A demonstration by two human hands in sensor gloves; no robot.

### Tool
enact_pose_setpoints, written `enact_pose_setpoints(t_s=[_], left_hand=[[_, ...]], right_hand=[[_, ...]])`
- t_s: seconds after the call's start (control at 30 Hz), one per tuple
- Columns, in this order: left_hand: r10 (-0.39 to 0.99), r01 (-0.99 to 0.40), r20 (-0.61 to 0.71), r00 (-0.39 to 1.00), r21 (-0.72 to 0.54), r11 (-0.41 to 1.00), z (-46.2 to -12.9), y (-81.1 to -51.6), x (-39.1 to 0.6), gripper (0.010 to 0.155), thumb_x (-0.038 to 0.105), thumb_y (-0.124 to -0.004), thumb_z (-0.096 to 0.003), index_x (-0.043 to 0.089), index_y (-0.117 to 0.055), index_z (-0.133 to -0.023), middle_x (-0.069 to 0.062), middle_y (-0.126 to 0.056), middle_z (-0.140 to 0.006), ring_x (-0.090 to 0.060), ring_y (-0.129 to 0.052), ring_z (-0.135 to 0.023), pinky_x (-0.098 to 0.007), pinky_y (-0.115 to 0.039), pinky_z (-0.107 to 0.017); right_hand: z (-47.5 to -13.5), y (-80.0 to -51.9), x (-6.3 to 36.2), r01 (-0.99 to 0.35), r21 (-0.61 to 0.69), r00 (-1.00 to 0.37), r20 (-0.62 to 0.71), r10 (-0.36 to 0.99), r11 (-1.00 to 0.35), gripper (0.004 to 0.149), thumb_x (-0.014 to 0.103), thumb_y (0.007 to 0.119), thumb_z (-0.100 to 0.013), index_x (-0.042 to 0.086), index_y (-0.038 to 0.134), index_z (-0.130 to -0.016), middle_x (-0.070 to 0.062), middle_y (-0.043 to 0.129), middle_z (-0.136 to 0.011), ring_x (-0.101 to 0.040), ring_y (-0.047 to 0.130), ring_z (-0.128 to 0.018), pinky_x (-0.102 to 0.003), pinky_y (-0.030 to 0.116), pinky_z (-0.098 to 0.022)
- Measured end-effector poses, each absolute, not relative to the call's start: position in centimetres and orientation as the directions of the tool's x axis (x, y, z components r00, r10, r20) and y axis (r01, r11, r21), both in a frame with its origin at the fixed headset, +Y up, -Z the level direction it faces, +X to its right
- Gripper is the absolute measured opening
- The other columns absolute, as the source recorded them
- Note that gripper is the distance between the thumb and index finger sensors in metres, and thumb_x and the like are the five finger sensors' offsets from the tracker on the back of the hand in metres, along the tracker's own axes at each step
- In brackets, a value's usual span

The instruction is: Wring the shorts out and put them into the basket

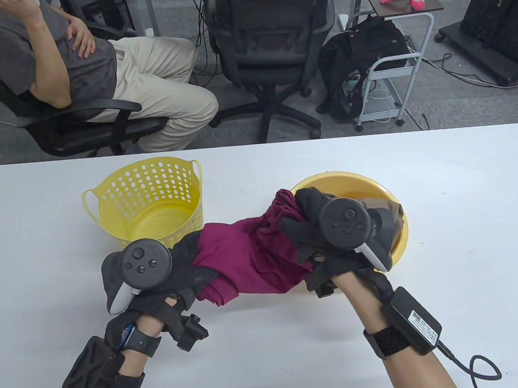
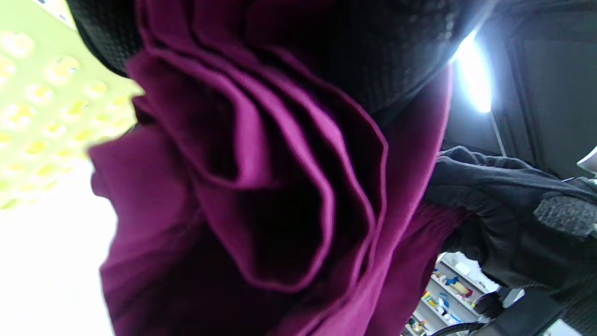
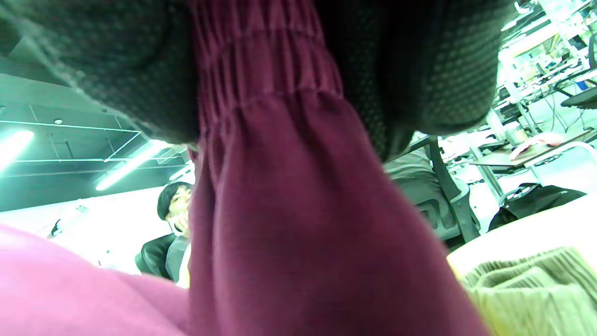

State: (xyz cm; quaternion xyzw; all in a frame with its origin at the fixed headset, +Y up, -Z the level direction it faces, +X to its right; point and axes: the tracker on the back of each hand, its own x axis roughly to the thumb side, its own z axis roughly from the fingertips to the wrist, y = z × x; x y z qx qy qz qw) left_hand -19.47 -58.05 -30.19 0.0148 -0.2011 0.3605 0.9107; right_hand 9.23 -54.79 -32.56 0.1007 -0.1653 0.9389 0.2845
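Observation:
Maroon shorts stretch between both hands above the table, bunched into folds. My left hand grips one end, just in front of the yellow perforated basket. My right hand grips the elastic waistband end over the near rim of the yellow basin. The left wrist view is filled with pleated maroon shorts, with the blurred basket at its left. In the right wrist view the gathered waistband of the shorts runs between my dark gloved fingers.
A brownish cloth lies in the basin behind my right hand; it shows as an olive ribbed cloth in the right wrist view. A seated person, office chairs and a cart stand beyond the table's far edge.

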Motion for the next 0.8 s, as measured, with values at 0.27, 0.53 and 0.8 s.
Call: enact_pose_setpoints(t_s=[0.27, 0.53, 0.8], left_hand=[[0.664, -0.693, 0.391, 0.637, -0.088, 0.716, -30.1, -58.3, -17.8, 0.065, 0.033, -0.094, -0.0486, 0.012, -0.062, -0.102, -0.011, -0.091, -0.086, -0.042, -0.096, -0.079, -0.065, -0.071, -0.058], [0.682, -0.705, 0.388, 0.62, -0.105, 0.701, -30.2, -59.0, -16.5, 0.069, 0.035, -0.092, -0.0502, 0.011, -0.056, -0.104, -0.023, -0.076, -0.103, -0.051, -0.085, -0.089, -0.067, -0.068, -0.059], [0.719, -0.718, 0.398, 0.57, -0.183, 0.671, -30.3, -60.0, -15.7, 0.084, 0.037, -0.088, -0.0522, 0.005, -0.036, -0.109, -0.037, -0.049, -0.113, -0.065, -0.066, -0.098, -0.071, -0.062, -0.061]], right_hand=[[-32.4, -55.8, 7.9, -0.61, -0.205, -0.784, 0.292, 0.547, -0.765, 0.064, 0.049, 0.093, -0.046, 0.006, 0.073, -0.09, -0.021, 0.088, -0.079, -0.034, 0.104, -0.056, -0.04, 0.094, -0.042], [-32.2, -56.4, 6.7, -0.669, -0.156, -0.734, 0.294, 0.612, -0.727, 0.064, 0.049, 0.093, -0.046, 0.006, 0.075, -0.089, -0.021, 0.09, -0.077, -0.033, 0.106, -0.054, -0.039, 0.096, -0.04], [-32.3, -57.1, 6.2, -0.701, -0.124, -0.703, 0.287, 0.651, -0.702, 0.063, 0.048, 0.094, -0.045, 0.005, 0.076, -0.088, -0.022, 0.091, -0.076, -0.033, 0.107, -0.053, -0.038, 0.098, -0.038]])
